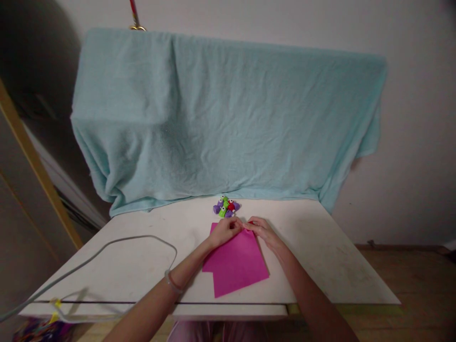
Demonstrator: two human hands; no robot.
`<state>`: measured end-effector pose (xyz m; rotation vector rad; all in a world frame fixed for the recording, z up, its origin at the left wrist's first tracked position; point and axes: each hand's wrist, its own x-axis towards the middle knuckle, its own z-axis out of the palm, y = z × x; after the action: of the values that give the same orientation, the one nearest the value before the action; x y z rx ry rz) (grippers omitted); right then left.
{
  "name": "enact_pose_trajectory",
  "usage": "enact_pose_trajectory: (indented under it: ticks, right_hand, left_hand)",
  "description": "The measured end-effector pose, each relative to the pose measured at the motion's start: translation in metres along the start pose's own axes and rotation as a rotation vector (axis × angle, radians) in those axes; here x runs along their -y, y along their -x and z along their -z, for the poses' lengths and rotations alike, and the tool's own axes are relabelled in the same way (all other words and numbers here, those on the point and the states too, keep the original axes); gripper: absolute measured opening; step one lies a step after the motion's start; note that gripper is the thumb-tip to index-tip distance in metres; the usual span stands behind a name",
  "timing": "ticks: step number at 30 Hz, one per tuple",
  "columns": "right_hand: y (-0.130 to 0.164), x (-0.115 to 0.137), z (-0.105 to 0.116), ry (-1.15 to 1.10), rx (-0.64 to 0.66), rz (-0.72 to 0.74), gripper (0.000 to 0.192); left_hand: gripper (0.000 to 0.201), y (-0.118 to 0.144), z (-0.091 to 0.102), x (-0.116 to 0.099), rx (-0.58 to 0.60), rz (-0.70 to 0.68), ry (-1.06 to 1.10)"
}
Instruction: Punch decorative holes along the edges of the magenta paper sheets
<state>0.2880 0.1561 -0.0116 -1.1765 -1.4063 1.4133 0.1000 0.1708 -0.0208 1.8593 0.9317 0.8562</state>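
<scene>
Two sheets of pink paper (236, 263) lie overlapped on the white table (320, 251). My left hand (225, 231) and my right hand (261, 229) meet at the far edge of the upper sheet, fingertips pinching that edge between them. Just beyond my fingers sits a small cluster of folded paper figures (226, 207) in purple, green and red, with googly eyes. A thin bracelet circles my left wrist.
A light blue towel (228, 118) drapes over something behind the table and hangs to its back edge. A grey cable (117, 244) loops across the table's left side. A wooden frame (35, 166) leans at far left. Wooden floor shows at right.
</scene>
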Motion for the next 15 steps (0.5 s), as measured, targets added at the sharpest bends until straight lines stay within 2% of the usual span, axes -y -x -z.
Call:
enact_pose_trajectory:
  ticks: [10,15]
  right_hand:
    - [0.0027,0.0058,0.0018,-0.018,0.068,-0.029,0.040]
    - [0.0013,0.0054,0.0030,-0.080,0.057,-0.081,0.039]
  left_hand:
    - [0.026,-0.0009,0.0024,0.0003,0.000,0.012,0.014]
    - [0.029,-0.0007,0.0026,0.0001,0.014,0.009,0.022]
